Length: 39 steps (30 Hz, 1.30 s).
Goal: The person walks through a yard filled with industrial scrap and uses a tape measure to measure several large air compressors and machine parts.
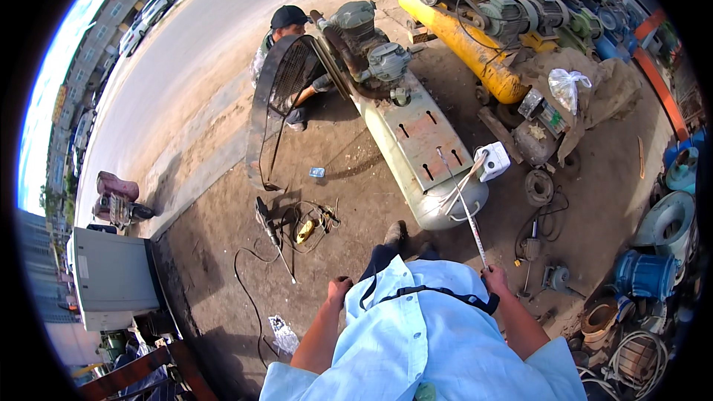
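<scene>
My right hand (495, 279) is closed round the near end of a long, thin, pale rod (472, 226) with reddish marks near my fingers. Its far end reaches over the slotted top plate (425, 141) of an air compressor with a cream tank (401, 171). A white box (493, 161) with pale cables sits at the tank's near end. My left hand (340, 287) hangs beside my waist, fingers curled, with nothing visible in it. Past the compressor's wheel guard (278, 96), a person in a black cap (288, 18) crouches, one arm extended toward the machine.
On the ground at left lie a power drill (266, 219), its black cable and a yellow tool (305, 232). A yellow-tanked compressor (460, 37) stands at back right. Blue motors (645, 275) and metal parts line the right edge. A grey cabinet (115, 278) stands at left.
</scene>
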### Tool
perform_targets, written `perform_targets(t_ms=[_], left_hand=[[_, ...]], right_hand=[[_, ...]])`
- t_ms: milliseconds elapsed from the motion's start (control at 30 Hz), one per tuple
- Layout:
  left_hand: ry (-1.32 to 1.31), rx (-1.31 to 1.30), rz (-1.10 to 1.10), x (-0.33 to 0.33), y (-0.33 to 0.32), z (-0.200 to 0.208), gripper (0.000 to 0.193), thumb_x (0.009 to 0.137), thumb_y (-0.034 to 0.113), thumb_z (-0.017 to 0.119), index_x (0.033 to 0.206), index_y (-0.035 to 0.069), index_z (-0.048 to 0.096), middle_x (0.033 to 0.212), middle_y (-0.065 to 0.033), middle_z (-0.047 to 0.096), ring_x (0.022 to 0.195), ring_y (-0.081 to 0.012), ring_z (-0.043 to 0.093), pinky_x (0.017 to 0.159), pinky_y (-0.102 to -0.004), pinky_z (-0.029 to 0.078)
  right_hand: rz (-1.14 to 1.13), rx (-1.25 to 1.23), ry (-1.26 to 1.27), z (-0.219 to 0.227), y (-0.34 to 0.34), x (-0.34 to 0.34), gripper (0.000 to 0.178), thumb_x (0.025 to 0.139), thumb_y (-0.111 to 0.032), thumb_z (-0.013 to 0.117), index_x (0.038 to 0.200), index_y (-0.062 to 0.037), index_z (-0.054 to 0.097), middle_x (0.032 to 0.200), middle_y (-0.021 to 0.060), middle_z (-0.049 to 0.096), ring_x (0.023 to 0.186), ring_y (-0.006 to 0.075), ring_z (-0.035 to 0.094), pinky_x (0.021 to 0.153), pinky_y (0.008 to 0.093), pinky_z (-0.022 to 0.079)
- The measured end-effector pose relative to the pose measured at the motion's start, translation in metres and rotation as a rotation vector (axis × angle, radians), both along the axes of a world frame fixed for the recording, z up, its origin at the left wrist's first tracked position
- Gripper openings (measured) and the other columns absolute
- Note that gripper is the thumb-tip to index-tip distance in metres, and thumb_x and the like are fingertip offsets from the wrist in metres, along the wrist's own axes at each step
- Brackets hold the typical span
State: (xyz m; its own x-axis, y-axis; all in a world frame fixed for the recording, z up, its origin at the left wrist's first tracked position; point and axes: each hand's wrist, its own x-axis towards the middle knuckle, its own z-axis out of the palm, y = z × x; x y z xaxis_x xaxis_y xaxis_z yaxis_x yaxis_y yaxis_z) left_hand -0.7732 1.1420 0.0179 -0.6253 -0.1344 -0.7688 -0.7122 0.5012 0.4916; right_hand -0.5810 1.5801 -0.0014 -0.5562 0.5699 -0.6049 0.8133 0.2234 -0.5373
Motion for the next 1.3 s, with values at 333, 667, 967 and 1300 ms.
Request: perform_targets(t_ms=[333,667,967,1300], left_hand=[[-0.018,-0.012,-0.108,-0.004,-0.003,-0.027,0.039,0.079,0.021,0.060,0.109,-0.002,0.065,0.099,-0.0177,0.068,0.090,-0.0244,0.066,0.078,-0.0337,0.052],[-0.002,-0.075,-0.190,-0.010,0.002,-0.029,0.040,0.078,0.024,0.059,0.109,0.000,0.066,0.098,-0.0167,0.069,0.090,-0.0242,0.067,0.079,-0.0339,0.051],[-0.028,-0.110,-0.236,-0.013,0.009,-0.025,0.039,0.078,0.026,0.058,0.107,0.002,0.067,0.098,-0.0167,0.069,0.091,-0.0241,0.067,0.080,-0.0340,0.051],[0.028,-0.334,-0.678,-0.068,0.007,-0.018,0.039,0.080,0.026,0.055,0.113,0.007,0.064,0.113,-0.0210,0.062,0.106,-0.0349,0.059,0.091,-0.0408,0.047]], right_hand=[[-0.007,-0.017,0.010,-0.001,0.004,0.000,0.022,0.081,-0.021,0.061,0.088,-0.0018,0.067,0.075,0.0131,0.067,0.069,0.0235,0.065,0.064,0.0367,0.049],[-0.035,-0.021,0.042,0.009,-0.001,-0.002,0.021,0.080,-0.020,0.061,0.083,0.0001,0.066,0.071,0.0155,0.065,0.066,0.0257,0.063,0.062,0.0371,0.048],[-0.025,-0.006,0.045,-0.008,0.004,0.006,0.021,0.081,-0.020,0.061,0.083,0.0004,0.066,0.071,0.0145,0.066,0.064,0.0238,0.063,0.061,0.0363,0.048],[-0.074,-0.013,0.040,-0.026,-0.010,0.003,0.020,0.081,-0.018,0.060,0.083,0.0015,0.066,0.069,0.0125,0.064,0.061,0.0203,0.060,0.058,0.0348,0.046]])
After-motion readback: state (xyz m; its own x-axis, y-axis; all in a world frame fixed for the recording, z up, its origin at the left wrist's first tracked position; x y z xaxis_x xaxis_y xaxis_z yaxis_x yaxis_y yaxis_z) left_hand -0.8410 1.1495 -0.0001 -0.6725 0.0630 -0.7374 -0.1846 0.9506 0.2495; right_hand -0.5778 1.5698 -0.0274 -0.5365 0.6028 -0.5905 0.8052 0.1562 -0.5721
